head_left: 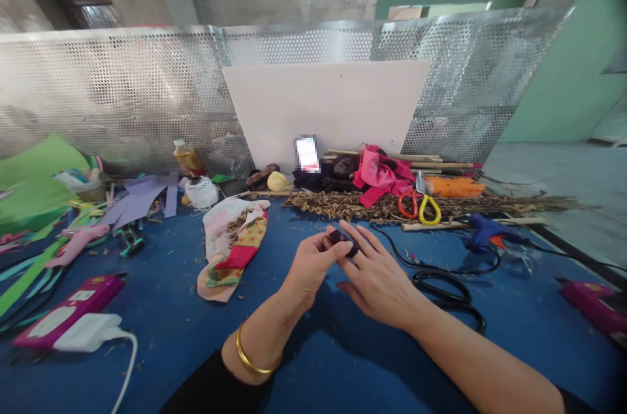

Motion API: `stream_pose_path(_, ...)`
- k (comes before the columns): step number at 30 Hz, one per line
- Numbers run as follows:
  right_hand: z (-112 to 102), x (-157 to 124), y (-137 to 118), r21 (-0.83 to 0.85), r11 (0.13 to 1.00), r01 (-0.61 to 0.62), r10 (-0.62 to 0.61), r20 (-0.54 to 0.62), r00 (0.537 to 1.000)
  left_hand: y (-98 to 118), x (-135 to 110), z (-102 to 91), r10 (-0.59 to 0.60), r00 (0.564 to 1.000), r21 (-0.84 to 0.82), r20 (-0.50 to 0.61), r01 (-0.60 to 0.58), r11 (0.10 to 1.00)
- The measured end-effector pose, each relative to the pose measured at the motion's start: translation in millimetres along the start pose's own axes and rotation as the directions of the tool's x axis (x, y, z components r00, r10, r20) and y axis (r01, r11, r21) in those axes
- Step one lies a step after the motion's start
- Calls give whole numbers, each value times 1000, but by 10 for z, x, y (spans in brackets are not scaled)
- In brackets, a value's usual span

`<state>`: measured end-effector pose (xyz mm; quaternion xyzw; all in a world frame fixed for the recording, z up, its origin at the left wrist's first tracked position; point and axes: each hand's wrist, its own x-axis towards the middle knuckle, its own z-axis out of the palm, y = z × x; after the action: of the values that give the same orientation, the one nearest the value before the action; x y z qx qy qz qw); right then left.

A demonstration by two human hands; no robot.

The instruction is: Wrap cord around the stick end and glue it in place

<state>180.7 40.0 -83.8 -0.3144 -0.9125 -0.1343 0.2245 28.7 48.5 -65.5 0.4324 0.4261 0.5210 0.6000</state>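
My left hand is closed, thumb and fingers pinching a small dark piece, perhaps cloth or ribbon; its exact kind does not show. My right hand lies against that piece with its fingers stretched out and apart. Both hands are raised above the blue table, close together. To their left lies a patchwork cloth in pink, red and yellow, with dried plant bits on it. Beyond the hands stretches a bundle of dried stalks.
Scissors with red and yellow handles and a blue glue gun lie at right, near a black cable. A purple power strip with a white plug sits at left. A phone leans against a white board.
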Motion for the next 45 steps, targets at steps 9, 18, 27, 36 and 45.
stream_pose_path(9,31,-17,13,1,1000,-30,30,8,1000,-18,10,3,27,1000,-34,13,-26,999)
stream_pose_path(18,15,-10,-23,-27,999,-28,28,-2,1000,-34,42,-10,87,996,-27,-31,-88,996)
stream_pose_path(27,-208,-96,-3,-178,966,-189,171,-110,979,55,-42,-82,727,668,783,159,-533,319)
stream_pose_path(36,-260,-352,-188,-273,927,-256,226,-139,964,126,-227,54,681,395,736,617,-596,-321)
stream_pose_path(45,-295,-482,-312,-241,913,-329,305,-133,943,86,-251,65,595,440,693,673,-658,-297)
